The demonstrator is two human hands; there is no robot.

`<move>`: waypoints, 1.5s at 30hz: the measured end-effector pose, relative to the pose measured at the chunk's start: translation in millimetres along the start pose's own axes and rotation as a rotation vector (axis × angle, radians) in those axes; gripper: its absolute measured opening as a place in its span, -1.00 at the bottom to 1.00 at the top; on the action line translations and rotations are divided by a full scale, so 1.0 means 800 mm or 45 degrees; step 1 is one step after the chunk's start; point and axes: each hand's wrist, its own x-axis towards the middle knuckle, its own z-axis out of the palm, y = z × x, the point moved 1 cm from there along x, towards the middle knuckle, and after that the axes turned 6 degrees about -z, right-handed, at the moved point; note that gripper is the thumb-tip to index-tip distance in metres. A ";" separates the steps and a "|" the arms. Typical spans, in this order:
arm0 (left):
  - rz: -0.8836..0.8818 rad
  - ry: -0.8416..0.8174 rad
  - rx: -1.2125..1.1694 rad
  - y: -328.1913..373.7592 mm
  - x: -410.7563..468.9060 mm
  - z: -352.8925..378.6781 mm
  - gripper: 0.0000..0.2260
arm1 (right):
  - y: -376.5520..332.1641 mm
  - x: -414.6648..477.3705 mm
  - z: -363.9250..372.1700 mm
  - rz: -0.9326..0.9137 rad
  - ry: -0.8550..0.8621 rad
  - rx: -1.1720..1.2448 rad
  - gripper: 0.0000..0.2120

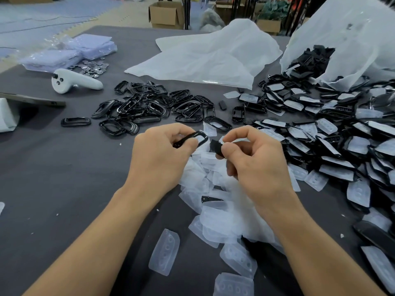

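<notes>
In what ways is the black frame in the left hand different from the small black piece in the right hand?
The glossy black plastic frame, pinched by the left hand, is an open loop with a hollow middle; the small matte black plastic piece, pinched by the right hand, looks solid. The frame shines; the piece is dull. The frame shows longer than the piece. Both are black.

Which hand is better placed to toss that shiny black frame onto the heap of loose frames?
Probably the left. The left hand pinches the black frame, and the heap of frames lies ahead on its side. The right hand pinches a small black piece.
</notes>
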 end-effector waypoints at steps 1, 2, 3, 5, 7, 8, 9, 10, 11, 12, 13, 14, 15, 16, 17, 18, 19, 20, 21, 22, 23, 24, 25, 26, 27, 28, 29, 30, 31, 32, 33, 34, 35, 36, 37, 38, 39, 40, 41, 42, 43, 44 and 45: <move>0.004 -0.005 -0.011 0.001 0.000 0.002 -0.82 | 0.000 0.000 0.002 0.035 -0.010 0.082 -0.80; 0.001 -0.009 -0.032 0.001 0.000 0.004 -0.81 | 0.000 -0.001 0.004 0.063 -0.016 0.145 -0.78; -0.009 -0.017 -0.079 0.000 0.001 0.005 -0.82 | 0.000 -0.001 0.005 0.086 -0.016 0.187 -0.78; -0.017 -0.044 -0.173 -0.001 0.003 0.006 -0.83 | 0.001 0.000 0.005 0.136 -0.002 0.268 -0.74; -0.003 -0.073 -0.237 -0.001 0.003 0.005 -0.84 | 0.001 0.001 0.003 0.194 0.005 0.379 -0.69; 0.001 -0.079 -0.261 0.000 0.003 0.004 -0.87 | 0.000 0.002 0.002 0.221 0.005 0.430 -0.68; 0.003 -0.075 -0.272 0.000 0.003 0.004 -0.90 | 0.000 0.002 0.001 0.246 0.008 0.476 -0.68; 0.001 -0.064 -0.273 0.001 0.003 0.003 -0.91 | -0.001 0.002 0.000 0.266 0.014 0.517 -0.69; -0.009 -0.050 -0.274 0.000 0.004 0.003 -0.89 | -0.002 0.001 -0.001 0.279 0.022 0.548 -0.71; -0.023 -0.041 -0.281 0.000 0.005 0.003 -0.86 | -0.003 0.001 -0.002 0.286 0.031 0.569 -0.73; -0.031 -0.037 -0.285 -0.002 0.006 0.003 -0.81 | -0.003 0.001 -0.002 0.288 0.037 0.583 -0.75; -0.030 -0.035 -0.284 -0.003 0.007 0.003 -0.76 | -0.004 0.002 -0.003 0.289 0.042 0.591 -0.77; -0.025 -0.034 -0.288 -0.004 0.007 0.004 -0.70 | -0.004 0.002 -0.004 0.290 0.046 0.591 -0.79; -0.028 -0.032 -0.302 -0.004 0.007 0.004 -0.64 | -0.004 0.003 -0.005 0.290 0.049 0.584 -0.80; -0.038 -0.033 -0.320 -0.004 0.006 0.005 -0.61 | -0.004 0.005 -0.006 0.289 0.053 0.575 -0.82; -0.052 -0.033 -0.333 -0.004 0.005 0.005 -0.58 | -0.005 0.005 -0.007 0.288 0.054 0.567 -0.83; -0.062 -0.030 -0.345 -0.003 0.004 0.006 -0.56 | -0.005 0.006 -0.008 0.286 0.054 0.559 -0.84; -0.069 -0.030 -0.364 -0.004 0.004 0.006 -0.55 | -0.005 0.006 -0.009 0.283 0.053 0.551 -0.84; -0.079 -0.038 -0.390 -0.004 0.003 0.007 -0.54 | -0.005 0.006 -0.009 0.277 0.052 0.537 -0.83; -0.098 -0.060 -0.416 -0.004 0.004 0.008 -0.53 | -0.005 0.006 -0.010 0.266 0.052 0.513 -0.82; -0.126 -0.092 -0.445 -0.004 0.004 0.010 -0.53 | -0.005 0.006 -0.010 0.251 0.052 0.484 -0.79; -0.163 -0.124 -0.487 -0.004 0.004 0.011 -0.54 | -0.006 0.005 -0.010 0.235 0.051 0.457 -0.76; -0.204 -0.151 -0.544 -0.003 0.003 0.012 -0.56 | -0.006 0.005 -0.010 0.220 0.050 0.440 -0.74; -0.243 -0.170 -0.603 -0.003 0.003 0.012 -0.57 | -0.007 0.004 -0.009 0.209 0.048 0.434 -0.74; -0.275 -0.180 -0.653 -0.003 0.003 0.013 -0.59 | -0.007 0.004 -0.009 0.202 0.050 0.435 -0.76; -0.299 -0.185 -0.686 -0.003 0.003 0.012 -0.61 | -0.007 0.004 -0.009 0.197 0.056 0.436 -0.79; -0.313 -0.187 -0.697 -0.003 0.003 0.012 -0.62 | -0.007 0.004 -0.008 0.193 0.066 0.435 -0.82; -0.321 -0.187 -0.691 -0.003 0.003 0.011 -0.62 | -0.007 0.003 -0.008 0.188 0.076 0.430 -0.84; -0.324 -0.185 -0.685 -0.003 0.004 0.010 -0.62 | -0.007 0.003 -0.008 0.181 0.082 0.422 -0.85; -0.323 -0.183 -0.687 -0.002 0.004 0.009 -0.62 | -0.007 0.003 -0.008 0.172 0.086 0.411 -0.85; -0.323 -0.181 -0.697 -0.002 0.004 0.008 -0.62 | -0.008 0.004 -0.008 0.160 0.087 0.396 -0.83; -0.325 -0.179 -0.708 -0.001 0.004 0.007 -0.62 | -0.008 0.004 -0.010 0.143 0.087 0.373 -0.80; -0.333 -0.178 -0.719 0.000 0.003 0.007 -0.63 | -0.008 0.004 -0.010 0.122 0.085 0.345 -0.76; -0.343 -0.181 -0.738 0.002 0.003 0.007 -0.64 | -0.009 0.005 -0.011 0.100 0.083 0.317 -0.73; -0.356 -0.188 -0.764 0.003 0.002 0.007 -0.67 | -0.009 0.005 -0.012 0.079 0.083 0.296 -0.70; -0.368 -0.198 -0.798 0.005 0.001 0.007 -0.69 | -0.010 0.004 -0.012 0.060 0.085 0.283 -0.68; -0.379 -0.210 -0.834 0.007 0.000 0.008 -0.69 | -0.010 0.004 -0.011 0.047 0.088 0.280 -0.67; -0.387 -0.222 -0.864 0.009 -0.001 0.008 -0.68 | -0.010 0.004 -0.011 0.042 0.093 0.284 -0.67; -0.390 -0.236 -0.885 0.010 -0.001 0.008 -0.64 | -0.010 0.003 -0.010 0.047 0.097 0.301 -0.68; -0.388 -0.254 -0.897 0.011 -0.001 0.008 -0.59 | -0.010 0.003 -0.010 0.059 0.100 0.332 -0.69; -0.384 -0.274 -0.904 0.013 -0.002 0.007 -0.54 | -0.010 0.003 -0.009 0.074 0.103 0.369 -0.70; -0.375 -0.295 -0.906 0.014 -0.002 0.006 -0.51 | -0.010 0.004 -0.010 0.085 0.110 0.403 -0.71; -0.362 -0.317 -0.905 0.016 -0.003 0.006 -0.52 | -0.010 0.004 -0.010 0.091 0.117 0.427 -0.71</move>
